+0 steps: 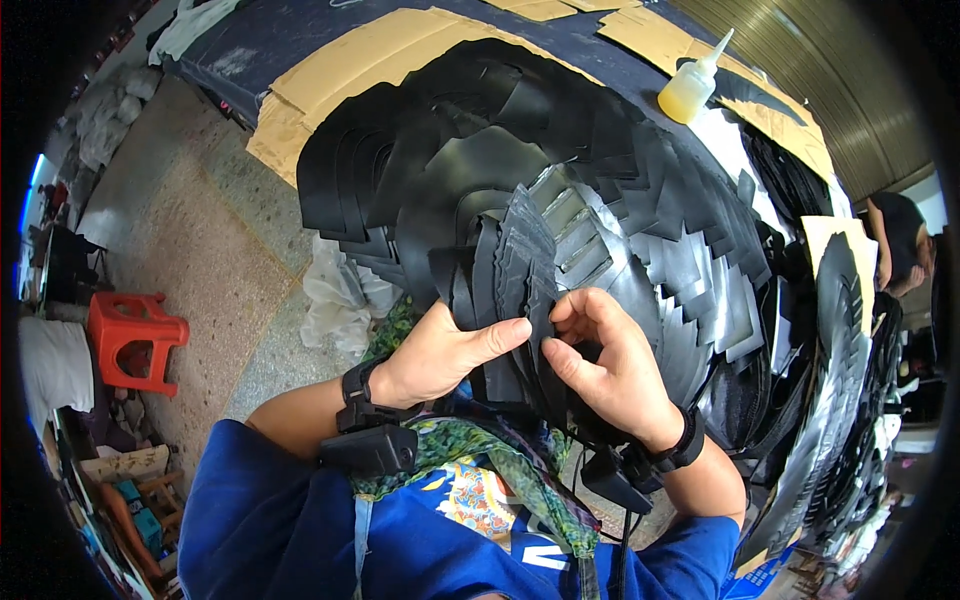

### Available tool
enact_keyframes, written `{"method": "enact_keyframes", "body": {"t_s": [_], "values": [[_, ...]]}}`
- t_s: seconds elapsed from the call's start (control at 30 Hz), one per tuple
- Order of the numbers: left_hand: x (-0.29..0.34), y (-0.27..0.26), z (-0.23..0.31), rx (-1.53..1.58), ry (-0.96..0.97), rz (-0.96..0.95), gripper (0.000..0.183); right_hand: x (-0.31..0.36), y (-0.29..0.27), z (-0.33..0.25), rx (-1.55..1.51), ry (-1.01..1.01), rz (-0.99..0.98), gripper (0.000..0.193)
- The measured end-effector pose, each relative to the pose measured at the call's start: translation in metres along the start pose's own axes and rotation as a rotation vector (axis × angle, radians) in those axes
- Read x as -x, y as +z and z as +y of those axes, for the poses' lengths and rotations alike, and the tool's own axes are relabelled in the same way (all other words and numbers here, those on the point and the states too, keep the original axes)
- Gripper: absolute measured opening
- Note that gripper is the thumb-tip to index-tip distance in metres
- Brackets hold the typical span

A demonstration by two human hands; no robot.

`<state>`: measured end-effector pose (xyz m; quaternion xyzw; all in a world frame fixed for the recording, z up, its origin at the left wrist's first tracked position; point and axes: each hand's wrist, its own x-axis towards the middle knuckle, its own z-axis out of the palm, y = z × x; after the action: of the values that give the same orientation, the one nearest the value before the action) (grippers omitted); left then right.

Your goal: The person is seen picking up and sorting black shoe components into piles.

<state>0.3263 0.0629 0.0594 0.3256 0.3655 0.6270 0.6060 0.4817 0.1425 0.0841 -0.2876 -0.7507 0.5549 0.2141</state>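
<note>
My left hand [432, 352] is wrapped round a bundle of black leather-like pieces [525, 245], its thumb pressed across the front. The bundle stands upright, and its tops have jagged, wrinkled edges. Against the right side of the bundle, my right hand [618, 372] curls its thumb and fingers together at the edge of a dark strip. Whatever lies between those fingertips is too small to make out. Just beyond both hands, overlapping stacks of curved black sheets [480, 150] fan out over the table, some of them shiny.
A squeeze bottle [688, 90] of yellow liquid stands at the far right on the dark-covered table [235, 58]. Cardboard [345, 62] lies under the stacks. More black pieces [840, 330] pile up at right. A red stool [135, 340] stands left; another person [900, 240] is at far right.
</note>
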Motion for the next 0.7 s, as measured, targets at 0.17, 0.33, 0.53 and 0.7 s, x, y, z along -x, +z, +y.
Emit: {"method": "enact_keyframes", "body": {"t_s": [0.17,0.33,0.53,0.7], "values": [[0.001,-0.003,-0.004,0.009,-0.042,-0.005,0.024,0.002,0.0,-0.009,0.237,-0.083,-0.005,0.039],[0.0,-0.001,-0.005,0.042,-0.034,-0.01,0.025,0.002,0.0,-0.004,0.173,-0.079,0.01,0.037],[0.0,0.0,-0.004,0.125,-0.043,-0.019,0.028,0.003,-0.001,0.0,-0.013,0.004,-0.017,0.027],[0.001,-0.003,-0.005,0.043,-0.065,-0.006,0.028,0.004,-0.001,-0.009,0.342,-0.155,0.011,0.019]]}}
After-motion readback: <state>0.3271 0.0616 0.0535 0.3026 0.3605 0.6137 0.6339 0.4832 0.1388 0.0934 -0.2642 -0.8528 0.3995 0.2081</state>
